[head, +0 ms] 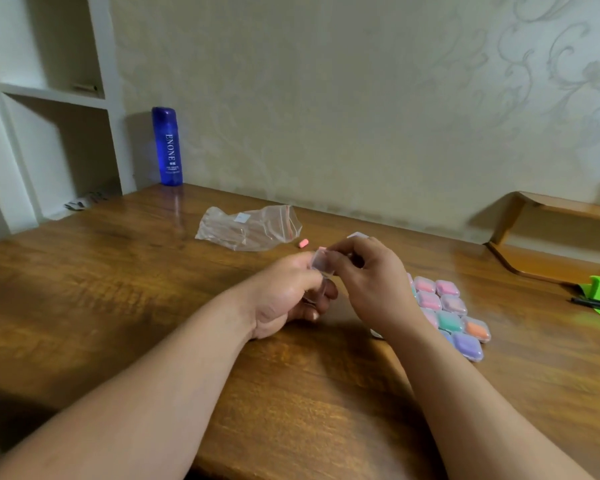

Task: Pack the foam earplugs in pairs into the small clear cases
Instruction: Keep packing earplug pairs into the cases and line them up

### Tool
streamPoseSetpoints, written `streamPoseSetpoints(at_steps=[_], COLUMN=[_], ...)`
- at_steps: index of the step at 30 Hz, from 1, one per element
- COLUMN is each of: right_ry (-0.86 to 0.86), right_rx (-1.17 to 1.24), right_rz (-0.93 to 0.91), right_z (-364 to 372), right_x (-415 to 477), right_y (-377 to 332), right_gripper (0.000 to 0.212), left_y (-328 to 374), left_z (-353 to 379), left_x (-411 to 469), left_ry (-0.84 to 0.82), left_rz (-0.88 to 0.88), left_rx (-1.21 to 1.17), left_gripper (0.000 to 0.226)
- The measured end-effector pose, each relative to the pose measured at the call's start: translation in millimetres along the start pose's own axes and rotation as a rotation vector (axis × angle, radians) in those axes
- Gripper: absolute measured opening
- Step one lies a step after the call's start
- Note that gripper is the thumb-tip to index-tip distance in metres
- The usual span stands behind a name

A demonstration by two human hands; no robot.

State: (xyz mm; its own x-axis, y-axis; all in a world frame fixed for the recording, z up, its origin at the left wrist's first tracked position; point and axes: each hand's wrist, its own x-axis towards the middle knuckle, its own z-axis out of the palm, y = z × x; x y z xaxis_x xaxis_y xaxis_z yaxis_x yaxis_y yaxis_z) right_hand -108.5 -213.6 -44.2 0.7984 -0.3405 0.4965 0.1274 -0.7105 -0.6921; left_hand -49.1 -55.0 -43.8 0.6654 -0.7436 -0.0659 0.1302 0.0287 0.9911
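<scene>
Earplug (303,242): one loose; case (321,262): one held

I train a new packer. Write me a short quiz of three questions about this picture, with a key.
1. True or false: the loose pink earplug lies inside the zip bag.
2. What holds the clear case? A) one hand only B) no hand C) both hands
3. Fill in: the filled cases lie on the table, on the person's ____ side.
Key: 1 false, it lies on the table beside the bag; 2 C, left hand and right hand; 3 right.
</scene>
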Motion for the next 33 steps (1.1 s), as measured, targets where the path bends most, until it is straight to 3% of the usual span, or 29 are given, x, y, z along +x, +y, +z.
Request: streamPoseSetpoints(at_steps=[2, 3, 6, 9, 11, 16, 23, 28, 33], right_ry=[-0.036, -0.047, -0.001, -0.010, -0.074, -0.201, -0.238, -0.231, -0.045], right_rx=[0.067, 0.091, 0.130, 0.014, -0.119, -0.455, -0.607, -0.563, -0.202], right_rz=[0.038, 0.059, 0.156, 0.208, 0.193, 0.203, 0.249, 0.255, 0.157], right_z=[1.5, 1.7, -5.7, -16.5, -11.3, 20.5, 56.0, 58.3, 31.9], right_x=[-0.5, -0.4, 11.0, 38.2, 51.6, 69.3, 74.1, 71.9, 59.7], right_y=[1.6, 1.9, -0.3, -6.4, -7.2, -2.7, -10.9, -12.3, -18.6], right_gripper=[0.009, 0.012, 0.016, 0.015, 0.015, 0.010, 0.011, 0.014, 0.018], left_y=[1.5, 2.9, 10.2, 15.4, 13.7, 13.5, 14.5, 14.1, 13.9], left_z=[-4.8, -6.5, -11.7, -19.1, -24.0, -24.0, -26.7, -28.2, -24.6], left_x=[0.3, 0.4, 2.7, 6.2, 8.6, 9.6, 6.9, 3.5, 5.1], left_ry=[-0.037, -0.023, 0.230, 0.475, 0.533, 0.520, 0.503, 0.494, 0.446], left_rz=[-0.056, -0.080, -0.126, -0.105, -0.104, -0.127, -0.133, -0.151, -0.141], left_rx=[-0.094, -0.139, -0.290, -0.516, -0.607, -0.665, -0.661, -0.644, -0.625], left_gripper=[0.032, 0.040, 0.060, 0.053, 0.052, 0.053, 0.055, 0.055, 0.053])
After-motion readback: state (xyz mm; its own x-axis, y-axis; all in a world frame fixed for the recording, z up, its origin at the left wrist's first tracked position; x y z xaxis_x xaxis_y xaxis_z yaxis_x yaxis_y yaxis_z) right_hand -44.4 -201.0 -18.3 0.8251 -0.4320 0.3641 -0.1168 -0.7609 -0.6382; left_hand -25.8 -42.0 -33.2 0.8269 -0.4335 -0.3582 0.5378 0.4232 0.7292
